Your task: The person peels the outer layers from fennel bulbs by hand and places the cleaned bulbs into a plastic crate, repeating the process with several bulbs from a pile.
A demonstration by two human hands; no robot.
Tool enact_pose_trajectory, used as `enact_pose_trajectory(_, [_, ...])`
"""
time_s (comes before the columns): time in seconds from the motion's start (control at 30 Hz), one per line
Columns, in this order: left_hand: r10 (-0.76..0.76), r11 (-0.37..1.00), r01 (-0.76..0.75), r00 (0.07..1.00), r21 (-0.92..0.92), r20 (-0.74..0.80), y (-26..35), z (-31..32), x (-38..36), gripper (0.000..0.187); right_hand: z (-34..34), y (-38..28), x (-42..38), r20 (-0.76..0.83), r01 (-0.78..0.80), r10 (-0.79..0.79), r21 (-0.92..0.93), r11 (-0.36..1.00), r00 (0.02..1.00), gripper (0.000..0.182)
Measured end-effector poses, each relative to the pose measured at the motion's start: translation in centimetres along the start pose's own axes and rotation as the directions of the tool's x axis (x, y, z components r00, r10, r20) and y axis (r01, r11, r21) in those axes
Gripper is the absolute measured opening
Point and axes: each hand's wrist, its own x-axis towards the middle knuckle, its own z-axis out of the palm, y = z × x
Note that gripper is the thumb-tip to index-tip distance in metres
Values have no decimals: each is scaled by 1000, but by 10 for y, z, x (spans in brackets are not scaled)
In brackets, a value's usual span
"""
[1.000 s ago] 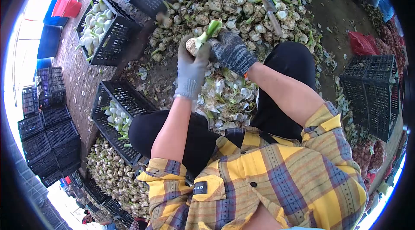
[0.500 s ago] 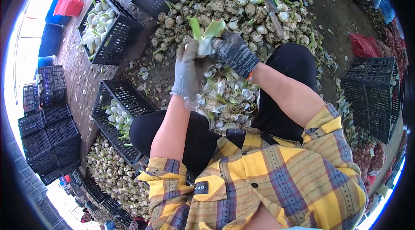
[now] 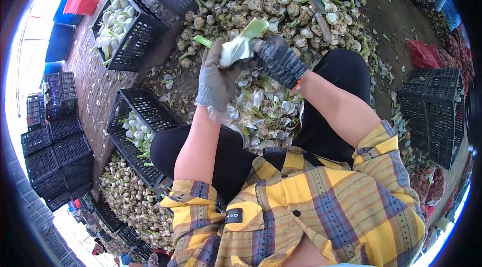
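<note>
From up here I see both hands raised over the lap in the upper middle of the frame, sharing one pale white garlic bulb with a green stalk (image 3: 240, 46). My left hand in its light grey knit glove (image 3: 215, 79) cups the bulb from below, fingers (image 3: 217, 52) curled round it, which I judge steadies it while the other hand works. My right hand in the dark speckled glove (image 3: 277, 58) comes in from the right, fingers closed on the stalk end and a strip of pale skin, apparently pinching it (how tight, I cannot tell). Both forearms are bare, elbows tucked near the yellow plaid shirt (image 3: 321, 212) at the bottom, wrists bent inward so the hands meet. Directly below the hands lies a heap of loose pale husks and green trimmings (image 3: 261, 111), on the ground between the knees where peelings would drop. Beyond, at the top, spreads the big pile of dirty unpeeled garlic bulbs (image 3: 281, 3), within reach. At left centre a black plastic lattice crate holding clean white bulbs (image 3: 138, 134) sits just beside the left knee, handy for that hand.
</note>
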Motion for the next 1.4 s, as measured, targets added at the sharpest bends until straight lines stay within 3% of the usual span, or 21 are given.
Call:
enact_pose_trajectory(0.07, [36,999,-36,999,7,-15,0,1,1,26,-9,7,3,79,81,-68,-165,983,995,22])
enact_pose_trajectory(0.1, [66,996,-63,997,61,-44,-3,2,1,26,-4,-2,-1,18,-18,17,36,999,1000,22])
enact_pose_trajectory(0.17, [60,986,-58,998,158,-8,-11,-12,12,28,5,-16,-8,-2,-30,30,-76,997,1000,23])
enact_pose_trajectory(0.23, [63,961,-34,993,275,-97,-8,-8,9,28,5,-28,-11,43,-58,71,-263,963,997,24])
enact_pose_trajectory(0.3, [91,960,-50,986,277,-137,-7,-10,11,25,8,-18,-11,15,-119,118,125,985,993,23])
enact_pose_trajectory(0.4, [106,993,-114,964,-20,-243,2,-16,18,24,-4,3,5,-41,-24,53,522,853,998,24])
enact_pose_trajectory(0.47, [115,992,-124,967,-28,-227,12,-20,15,23,-18,2,8,-85,-33,51,202,979,995,24])
enact_pose_trajectory(0.57, [199,980,-195,942,41,-270,18,-28,16,32,-12,-29,-5,81,-311,326,-149,939,942,35])
enact_pose_trajectory(0.6, [223,974,-204,940,98,-260,19,-29,15,35,-12,-21,-3,160,-253,360,-459,852,919,48])
enact_pose_trajectory(0.63, [246,965,-213,937,154,-249,20,-30,13,37,-15,-3,-7,285,78,177,-699,711,942,53])
enact_pose_trajectory(0.67, [269,952,-221,933,210,-238,20,-31,9,40,-19,15,-10,453,392,40,-810,436,891,57])
enact_pose_trajectory(0.73, [354,887,-253,910,386,-217,17,-26,5,53,-9,3,-12,359,179,288,-845,504,888,48])
enact_pose_trajectory(0.8, [420,805,-296,897,513,-141,14,-24,3,56,-10,5,-15,450,264,152,-730,630,880,45])
enact_pose_trajectory(0.83, [434,785,-324,896,529,-96,12,-22,1,55,-6,6,-14,389,249,65,-702,667,919,45])
enact_pose_trajectory(0.9, [460,741,-379,888,555,-7,7,-17,-4,55,4,-3,-10,287,-165,296,-405,900,911,47])
enact_pose_trajectory(0.93, [470,718,-407,882,565,38,5,-16,-6,55,9,-12,-7,272,-367,414,-207,907,869,48])
enact_pose_trajectory(0.97, [440,738,-414,894,533,86,1,-20,-5,51,12,-20,-6,215,-467,493,-160,870,843,48])
enact_pose_trajectory(1.07, [465,611,-494,856,619,225,-9,-18,-5,49,5,-12,-3,332,-402,384,-15,915,861,48])
enact_pose_trajectory(1.2, [376,694,-425,902,581,210,-10,-4,-13,45,4,-26,-10,323,-407,372,46,912,870,39])
enact_pose_trajectory(1.23, [381,640,-435,895,634,231,-8,-11,-9,45,4,-21,-8,298,-417,381,62,907,875,32])
enact_pose_trajectory(1.4, [351,672,-379,919,636,178,-11,-12,-7,46,-5,-15,-6,266,-342,352,-84,936,897,26])
